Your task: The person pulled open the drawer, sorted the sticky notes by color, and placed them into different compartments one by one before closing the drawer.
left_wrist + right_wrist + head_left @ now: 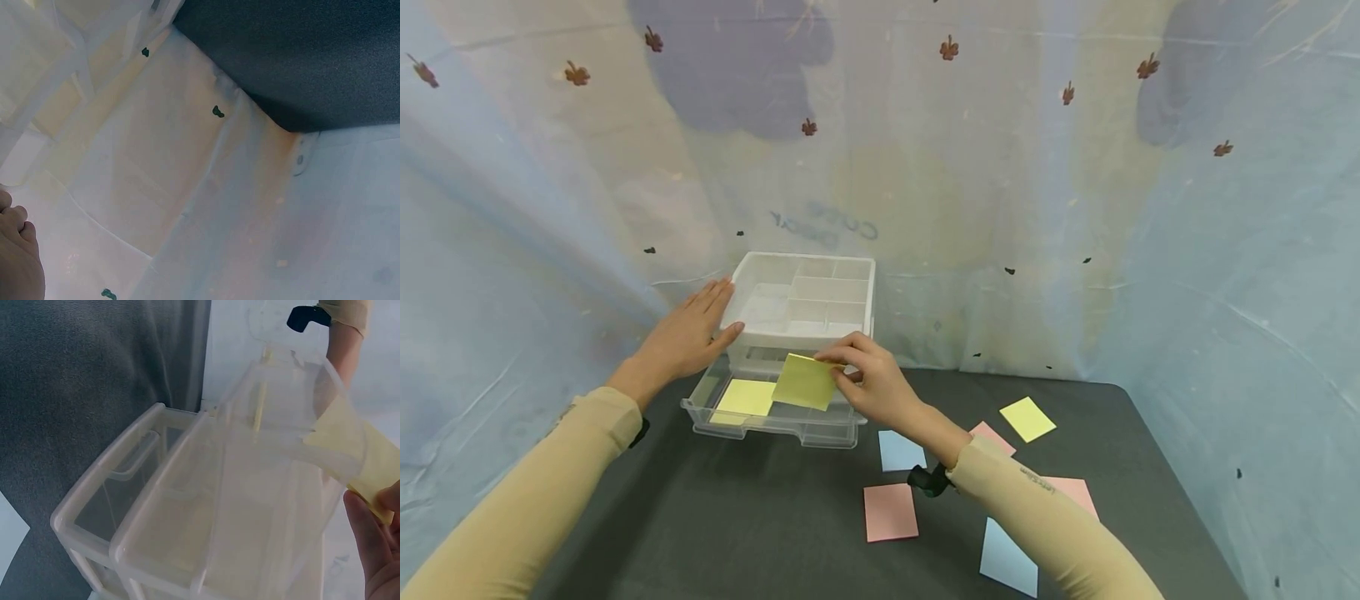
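**Yellow note in right hand, over drawer**

Nearest, on the dark table, I count two blue notes, three pink notes and a loose yellow square; the right sleeve partly covers one pink.
Right hand: thumb and fingers pinching the yellow note by its edge.
Drawer: yellow paper lying inside.
Left hand: fingers straight, thumb spread, at the left side of the box.
Farthest: my head feed shows a patterned curtain.
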Demonstrator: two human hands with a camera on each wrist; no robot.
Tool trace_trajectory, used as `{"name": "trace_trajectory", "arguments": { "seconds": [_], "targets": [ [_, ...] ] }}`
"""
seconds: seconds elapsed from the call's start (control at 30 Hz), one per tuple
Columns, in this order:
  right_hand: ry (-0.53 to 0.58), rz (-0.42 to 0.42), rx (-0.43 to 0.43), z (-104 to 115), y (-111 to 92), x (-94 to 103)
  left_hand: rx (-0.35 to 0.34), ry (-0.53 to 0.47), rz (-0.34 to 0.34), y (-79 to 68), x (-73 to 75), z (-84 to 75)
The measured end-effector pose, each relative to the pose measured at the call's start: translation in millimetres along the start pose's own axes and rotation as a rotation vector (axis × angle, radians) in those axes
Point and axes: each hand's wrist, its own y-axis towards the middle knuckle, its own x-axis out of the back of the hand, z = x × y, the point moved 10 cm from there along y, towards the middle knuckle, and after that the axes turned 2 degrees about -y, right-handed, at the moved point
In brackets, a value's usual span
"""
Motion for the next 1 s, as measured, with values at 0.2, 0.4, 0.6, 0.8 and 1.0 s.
{"name": "trace_trajectory", "arguments": {
  "seconds": [0.2, 0.4, 0.6, 0.8, 1.0],
  "targets": [
    [0.005, 0.07, -0.042, -2, 4, -15.7, -0.004, -0.007, -0.001, -0.8, 1.2, -1.1],
    [-0.013, 0.117, -0.063, -4, 10, -29.2, -0.003, -0.005, -0.004, -0.7, 1.7, -1.6],
    [-0.039, 0.154, -0.063, -4, 15, -41.4, 0.006, 0.002, -0.003, 0.8, 0.7, -0.3],
    [-0.048, 0.2, -0.084, -3, 20, -52.0, 0.006, 0.003, -0.003, 0.7, 0.4, -0.5],
    [-0.011, 0.288, -0.162, -7, 24, -61.5, 0.0, -0.006, -0.015, 0.7, 1.6, -1.1]
  ]
}}
